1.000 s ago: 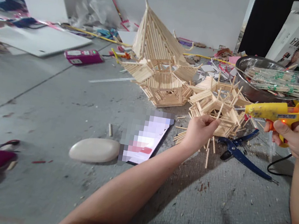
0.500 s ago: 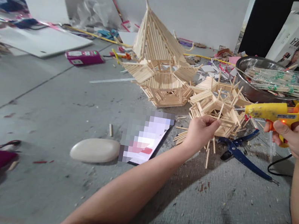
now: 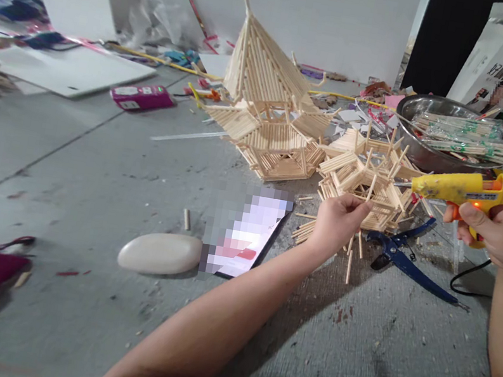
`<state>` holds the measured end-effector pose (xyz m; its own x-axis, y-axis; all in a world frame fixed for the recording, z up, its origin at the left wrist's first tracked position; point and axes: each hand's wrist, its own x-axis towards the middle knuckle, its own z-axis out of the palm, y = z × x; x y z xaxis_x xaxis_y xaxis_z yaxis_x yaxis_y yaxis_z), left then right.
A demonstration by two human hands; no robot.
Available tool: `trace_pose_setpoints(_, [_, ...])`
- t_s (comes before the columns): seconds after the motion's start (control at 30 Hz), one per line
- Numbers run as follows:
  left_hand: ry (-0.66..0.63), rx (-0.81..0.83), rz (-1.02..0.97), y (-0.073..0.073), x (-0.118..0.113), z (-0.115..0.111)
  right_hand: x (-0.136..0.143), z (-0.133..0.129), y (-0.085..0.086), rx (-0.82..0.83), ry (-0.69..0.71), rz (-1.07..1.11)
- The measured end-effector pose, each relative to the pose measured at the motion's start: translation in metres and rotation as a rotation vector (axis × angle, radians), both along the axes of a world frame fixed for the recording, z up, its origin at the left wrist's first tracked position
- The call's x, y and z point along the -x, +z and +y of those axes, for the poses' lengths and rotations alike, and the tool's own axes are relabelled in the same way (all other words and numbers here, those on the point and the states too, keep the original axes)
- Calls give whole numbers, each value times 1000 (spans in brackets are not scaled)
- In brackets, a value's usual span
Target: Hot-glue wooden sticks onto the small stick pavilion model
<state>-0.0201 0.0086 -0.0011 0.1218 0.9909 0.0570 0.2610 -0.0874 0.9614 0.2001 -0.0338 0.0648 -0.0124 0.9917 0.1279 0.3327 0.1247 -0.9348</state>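
Between thumb and fingertips, my left hand pinches a short wooden stick that stands upright at the near side of a small stick structure. Whether the stick's lower end touches the structure is hidden by my fingers. My right hand is wrapped round the handle of a yellow hot glue gun. Its nozzle points left, just right of the structure, and an orange light glows on its body. Behind and to the left stands a larger stick pagoda with a tall pointed roof.
Blue-handled cutters lie below the glue gun. A phone and a white oval case rest left of my forearm. At the back right, a metal bowl holds bagged sticks. Purple packages lie on the left.
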Motion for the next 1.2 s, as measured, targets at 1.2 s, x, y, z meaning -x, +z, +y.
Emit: trace_pose_setpoints(1.2, [-522, -92, 1133, 14, 16, -18, -7, 0, 0, -41, 51, 8])
